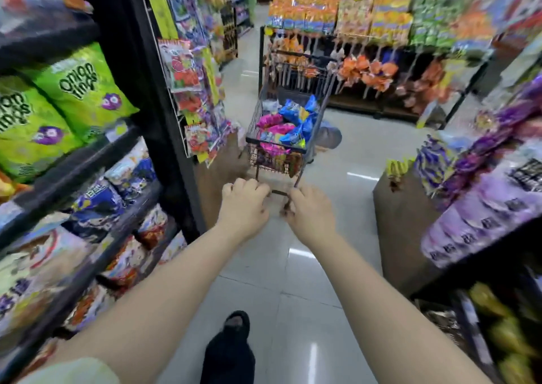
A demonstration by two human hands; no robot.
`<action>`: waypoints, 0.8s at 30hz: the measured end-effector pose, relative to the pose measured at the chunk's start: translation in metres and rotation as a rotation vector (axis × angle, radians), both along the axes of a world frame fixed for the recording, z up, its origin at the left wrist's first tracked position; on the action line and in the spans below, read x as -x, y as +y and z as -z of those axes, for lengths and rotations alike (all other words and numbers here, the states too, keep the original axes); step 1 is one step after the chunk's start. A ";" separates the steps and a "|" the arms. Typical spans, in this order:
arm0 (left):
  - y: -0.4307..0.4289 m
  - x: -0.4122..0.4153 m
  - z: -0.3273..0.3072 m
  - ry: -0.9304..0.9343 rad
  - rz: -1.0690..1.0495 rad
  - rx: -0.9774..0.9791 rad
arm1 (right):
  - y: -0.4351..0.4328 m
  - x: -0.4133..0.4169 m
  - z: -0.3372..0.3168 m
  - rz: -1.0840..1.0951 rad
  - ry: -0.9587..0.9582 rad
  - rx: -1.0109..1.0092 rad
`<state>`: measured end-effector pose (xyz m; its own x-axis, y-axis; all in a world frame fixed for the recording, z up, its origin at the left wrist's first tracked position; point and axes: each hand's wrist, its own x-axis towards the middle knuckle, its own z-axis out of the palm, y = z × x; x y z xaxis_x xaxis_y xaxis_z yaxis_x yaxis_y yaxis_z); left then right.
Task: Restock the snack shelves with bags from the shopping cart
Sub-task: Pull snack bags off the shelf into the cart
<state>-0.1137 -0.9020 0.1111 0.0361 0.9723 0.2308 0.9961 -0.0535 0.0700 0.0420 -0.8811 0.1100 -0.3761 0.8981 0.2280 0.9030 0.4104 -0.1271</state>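
Closest to me is a black shoe point(228, 351) on the shiny floor point(296, 301), and past it my two bare arms reach out. Both hands are on the handle point(280, 192) of the shopping cart point(275, 146). My left hand point(243, 204) has its fingers curled over the bar. My right hand point(311, 213) has its fingers curled round the other end. Both look like they hold it tight, though the picture is blurry there. Neither hand holds a bag.

The bags I need are in the cart, well ahead of me: blue bags point(296, 117) piled on top and pink bags point(269, 121) beside them. The snack shelves point(88, 161) are close on my left, with green onion ring bags point(79, 90) up high.

I think the step now is moving the cart to a good spot. To do it well I should push with both hands the same, so the cart goes straight. A rack of hanging sweets point(190, 90) sticks out just left of the cart, and a brown stand point(401, 225) sits on the right — the cart must pass between them and not bump. Then I should stop it near the shelves, so the bags are easy to reach.
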 end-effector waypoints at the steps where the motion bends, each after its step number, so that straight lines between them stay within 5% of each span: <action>1: 0.020 0.003 0.008 0.006 0.013 0.038 | 0.015 -0.002 0.006 0.035 0.001 0.039; 24: 0.415 -0.019 0.087 -0.148 0.170 0.330 | 0.376 -0.013 0.093 0.375 0.044 0.346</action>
<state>-0.0948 -0.4865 0.0241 0.1929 0.9781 -0.0786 0.9529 -0.1676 0.2529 0.0553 -0.5054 0.0169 -0.0105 0.9951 -0.0981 0.9709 -0.0133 -0.2391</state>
